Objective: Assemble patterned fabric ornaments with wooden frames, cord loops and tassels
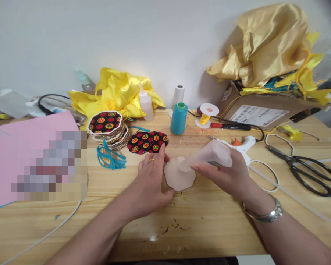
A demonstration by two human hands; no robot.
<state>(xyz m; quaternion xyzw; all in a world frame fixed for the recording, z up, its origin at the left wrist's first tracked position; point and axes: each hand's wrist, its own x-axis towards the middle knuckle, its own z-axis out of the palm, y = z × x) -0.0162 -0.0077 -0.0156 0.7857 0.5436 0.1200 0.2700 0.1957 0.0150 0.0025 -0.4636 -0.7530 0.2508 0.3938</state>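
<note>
My right hand [233, 176] is wrapped around a whitish squeeze bottle [213, 154], tilted with its narrow end down over a pale beige scalloped card piece [180, 181]. That piece lies flat on the wooden table. My left hand [151, 180] grips its left side, thumb at the lower edge and fingers at the upper edge. Just beyond the left fingertips are black floral scalloped fabric pieces [148, 142]. To their left stands a stack of similar fabric and card pieces [106, 125], with teal cord scraps [110, 156] in front.
A teal thread cone [178, 119], yellow thread spool [205, 117] and another squeeze bottle [146, 105] stand at the back. On the right lie a white glue gun [245, 147], red-capped marker [230, 126] and black-handled scissors [300, 165]. A cardboard box [260, 108] heaped with cloth stands behind.
</note>
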